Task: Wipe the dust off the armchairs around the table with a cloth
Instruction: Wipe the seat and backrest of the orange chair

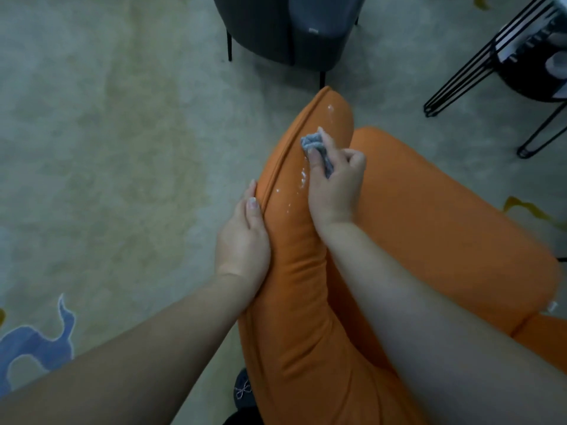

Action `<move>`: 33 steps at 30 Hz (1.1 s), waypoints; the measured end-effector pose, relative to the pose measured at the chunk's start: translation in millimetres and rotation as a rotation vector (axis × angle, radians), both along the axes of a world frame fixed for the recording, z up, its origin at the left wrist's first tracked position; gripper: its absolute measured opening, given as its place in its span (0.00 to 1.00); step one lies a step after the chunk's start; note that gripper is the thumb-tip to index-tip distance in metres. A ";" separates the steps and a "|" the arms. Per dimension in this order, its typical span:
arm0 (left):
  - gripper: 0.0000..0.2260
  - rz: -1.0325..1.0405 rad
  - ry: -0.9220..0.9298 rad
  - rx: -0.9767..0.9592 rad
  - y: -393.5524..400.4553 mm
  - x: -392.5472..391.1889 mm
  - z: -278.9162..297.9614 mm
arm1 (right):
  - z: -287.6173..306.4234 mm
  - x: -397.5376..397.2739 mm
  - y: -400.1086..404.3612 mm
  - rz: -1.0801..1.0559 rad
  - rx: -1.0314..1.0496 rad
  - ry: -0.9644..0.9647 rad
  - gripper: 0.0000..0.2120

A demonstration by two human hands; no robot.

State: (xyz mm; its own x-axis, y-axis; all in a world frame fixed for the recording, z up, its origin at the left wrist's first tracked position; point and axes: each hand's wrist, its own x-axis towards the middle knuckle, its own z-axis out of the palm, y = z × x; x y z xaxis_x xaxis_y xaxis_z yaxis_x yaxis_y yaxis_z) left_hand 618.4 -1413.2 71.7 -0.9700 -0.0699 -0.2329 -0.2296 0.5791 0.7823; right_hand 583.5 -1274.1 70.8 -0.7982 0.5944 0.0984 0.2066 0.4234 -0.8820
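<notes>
Right hand (pixel 334 185) pinches a crumpled grey cloth (pixel 316 148) against the smooth, rounded orange upholstered armchair (pixel 429 216), white-speckled; left hand (pixel 244 240) lies flat, fingers straight, on its piped edge.

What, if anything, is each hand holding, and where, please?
Right hand grips the bunched grey cloth by its rear; left hand rests on the orange armchair arm.
</notes>
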 end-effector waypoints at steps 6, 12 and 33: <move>0.18 -0.025 0.022 0.008 0.6 1.3 2.7 | -12.1 23.4 -4.4 0.110 0.068 0.076 0.18; 0.18 -0.008 -0.009 0.024 -0.1 2.3 3.5 | -7.6 -37.9 21.4 0.049 0.089 0.035 0.17; 0.17 0.009 -0.048 0.083 0.4 0.3 8.3 | -6.9 61.2 -12.7 0.352 0.152 0.108 0.18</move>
State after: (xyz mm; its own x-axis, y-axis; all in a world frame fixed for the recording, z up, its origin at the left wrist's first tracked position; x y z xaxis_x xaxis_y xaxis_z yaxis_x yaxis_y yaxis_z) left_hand 618.7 -1412.9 80.0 -0.9569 -0.0569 -0.2847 -0.2729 0.5105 0.8154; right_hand 644.7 -1286.8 63.9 -0.9308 0.2583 0.2587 -0.0652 0.5789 -0.8128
